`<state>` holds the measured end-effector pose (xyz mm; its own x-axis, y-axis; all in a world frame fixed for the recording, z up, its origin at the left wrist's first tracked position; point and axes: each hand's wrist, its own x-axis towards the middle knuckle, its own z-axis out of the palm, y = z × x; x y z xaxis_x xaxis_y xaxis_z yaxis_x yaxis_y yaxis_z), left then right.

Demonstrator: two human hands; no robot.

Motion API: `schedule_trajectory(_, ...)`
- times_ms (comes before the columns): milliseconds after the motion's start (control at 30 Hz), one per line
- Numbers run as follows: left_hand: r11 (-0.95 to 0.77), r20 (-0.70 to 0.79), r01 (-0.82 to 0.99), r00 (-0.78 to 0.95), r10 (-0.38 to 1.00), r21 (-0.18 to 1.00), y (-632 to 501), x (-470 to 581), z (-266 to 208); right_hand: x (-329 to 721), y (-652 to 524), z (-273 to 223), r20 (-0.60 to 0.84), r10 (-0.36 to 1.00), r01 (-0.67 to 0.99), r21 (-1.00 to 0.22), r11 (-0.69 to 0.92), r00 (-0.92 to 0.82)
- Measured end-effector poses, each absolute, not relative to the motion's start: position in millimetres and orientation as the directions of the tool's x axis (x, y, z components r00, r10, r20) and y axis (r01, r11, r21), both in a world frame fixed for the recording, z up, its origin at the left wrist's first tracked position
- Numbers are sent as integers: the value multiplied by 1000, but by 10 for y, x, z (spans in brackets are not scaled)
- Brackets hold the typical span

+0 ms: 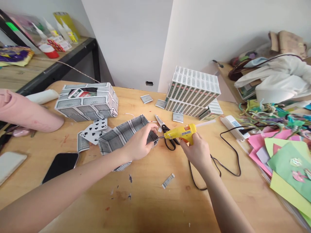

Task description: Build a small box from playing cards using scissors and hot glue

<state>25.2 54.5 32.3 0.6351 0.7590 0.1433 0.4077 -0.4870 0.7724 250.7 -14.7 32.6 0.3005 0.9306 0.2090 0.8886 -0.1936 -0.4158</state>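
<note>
My left hand (141,141) grips the near right end of an open box made of playing cards (121,133), its fingers bent over the rim. In my right hand (198,151) is a yellow glue gun (181,132), a glue stick poking out of its back. The gun's nozzle points left and meets, or nearly meets, the box's right end by my left fingertips. Black-handled scissors (163,124) lie partly behind the gun. A small strip of card (168,181) rests on the table nearer me.
A finished-looking card box (85,102) stands back left, near loose playing cards (93,132) and a phone (60,166). Stacked card packs (193,92) stand at the back. The gun's black cord (239,161) loops right towards a power strip (233,126). Coloured paper (289,161) lies right.
</note>
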Motion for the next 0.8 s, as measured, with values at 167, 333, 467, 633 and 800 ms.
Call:
schedule_trajectory(167, -474, 134, 406, 633, 763, 781, 544, 258, 344, 2559, -126, 374, 190, 954, 928, -335, -161, 234)
schedule_trajectory(333, -478, 140, 402, 634, 761, 781, 548, 260, 340, 2573, -91, 416, 184, 957, 938, -307, -161, 225)
schedule_trajectory(467, -485, 148, 397, 635, 758, 779, 553, 260, 322, 2580, -73, 420, 189, 964, 953, -274, -133, 189)
schedule_trajectory(633, -492, 154, 395, 637, 755, 776, 553, 260, 317, 2594, -37, 486, 226, 967, 981, -179, -79, 119)
schedule_trajectory(800, -511, 186, 381, 632, 752, 771, 550, 270, 328, 2594, -13, 591, 245, 969, 994, -110, -15, 42)
